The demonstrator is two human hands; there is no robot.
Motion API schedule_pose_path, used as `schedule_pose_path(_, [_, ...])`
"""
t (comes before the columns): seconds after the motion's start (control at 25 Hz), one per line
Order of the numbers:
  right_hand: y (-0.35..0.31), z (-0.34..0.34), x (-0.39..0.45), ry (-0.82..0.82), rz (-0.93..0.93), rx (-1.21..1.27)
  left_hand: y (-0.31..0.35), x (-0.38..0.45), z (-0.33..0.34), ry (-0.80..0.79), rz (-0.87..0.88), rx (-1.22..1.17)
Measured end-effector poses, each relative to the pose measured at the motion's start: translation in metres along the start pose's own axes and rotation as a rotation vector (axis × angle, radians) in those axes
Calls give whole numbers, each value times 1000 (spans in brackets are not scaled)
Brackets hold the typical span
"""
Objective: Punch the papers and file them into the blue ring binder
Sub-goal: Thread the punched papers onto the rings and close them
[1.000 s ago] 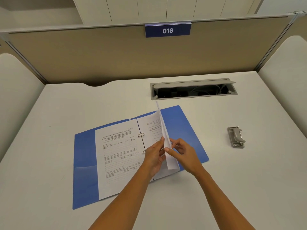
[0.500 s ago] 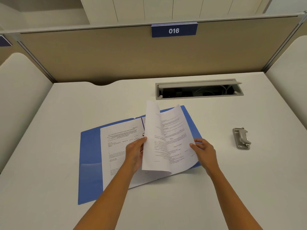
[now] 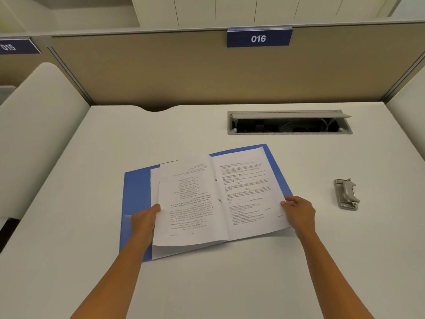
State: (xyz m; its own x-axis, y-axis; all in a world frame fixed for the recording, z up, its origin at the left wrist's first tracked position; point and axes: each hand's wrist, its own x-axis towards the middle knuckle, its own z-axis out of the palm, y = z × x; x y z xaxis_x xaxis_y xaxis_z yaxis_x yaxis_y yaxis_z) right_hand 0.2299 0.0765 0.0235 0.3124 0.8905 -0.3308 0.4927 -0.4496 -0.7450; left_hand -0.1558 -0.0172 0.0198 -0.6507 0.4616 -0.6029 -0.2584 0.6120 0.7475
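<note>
While lying open and flat near the middle of the desk (image 3: 253, 284), blue ring binder (image 3: 138, 192) carries printed papers (image 3: 243, 194) spread over both covers, with its rings just visible as small dark marks along the centre fold. Left-hand sheet (image 3: 186, 203) bowed upward, lifted off the pages beneath, its print showing through reversed. Left hand (image 3: 143, 221) at that sheet's outer edge, fingers (image 3: 156, 207) curled closed around the edge and gripping it, thumb on top. Right hand (image 3: 299, 214) on the outer edge of the right-hand page, fingers loosely bent and pressing the paper down against the cover; cannot tell whether anything is pinched. Blue cover showing along the far left and the far right corner only. Well apart to the right, grey metal hole punch (image 3: 346, 194) resting on the bare surface, untouched. Farther back, an open cable hatch (image 3: 289, 122) sunk into the top, cables dimly seen inside. Behind that, tan partition (image 3: 161, 72) bearing a blue number plate (image 3: 259, 38) marked 016.
</note>
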Motion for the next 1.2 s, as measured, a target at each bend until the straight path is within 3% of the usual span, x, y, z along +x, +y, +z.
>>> schedule_pose_path(0.36, [-6, -3, -6, 37, 38, 56, -7, -4, -8, 255, 204, 270])
schedule_pose_path(0.6, [-26, -7, -15, -37, -29, 127, -4, -21, 14, 322, 316, 352])
schedule_pose_path(0.72, [-40, -2, -24, -63, -93, 125, 3, -40, 46, 232, 435, 325])
schedule_pose_path(0.92, [-60, 17, -45, -120, -224, 110, 26, -82, 102, -50, 440, 171])
schedule_pose_path(1.08, [-66, 30, -62, -185, -264, 108, 34, -104, 133, -439, 296, 128])
schedule_pose_path(1.2, [-69, 34, -66, -203, -247, 134, 33, -114, 143, -558, 123, -58])
